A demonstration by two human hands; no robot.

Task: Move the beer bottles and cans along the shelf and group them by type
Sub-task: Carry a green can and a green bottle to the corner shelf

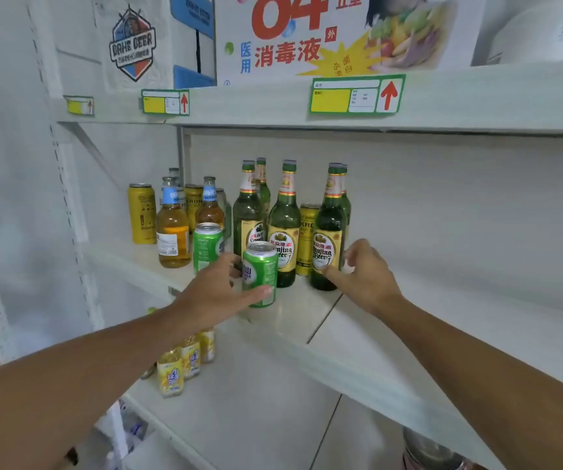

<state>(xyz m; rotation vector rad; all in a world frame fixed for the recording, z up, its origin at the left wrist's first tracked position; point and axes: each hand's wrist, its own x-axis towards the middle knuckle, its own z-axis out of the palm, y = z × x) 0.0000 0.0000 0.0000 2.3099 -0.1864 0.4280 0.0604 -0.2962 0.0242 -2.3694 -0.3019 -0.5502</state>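
Left hand (215, 293) grips green can (259, 273), thumb in front, fingers curled behind. Right hand (364, 273), loosely open, touches front green bottle (329, 228) with thumb and fingertips.

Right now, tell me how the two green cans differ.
The front green can is held by the left hand near the shelf edge; the rear green can stands untouched behind it, further left. The front one's label shows white lettering; the rear one shows small print. Both are upright with silver tops.
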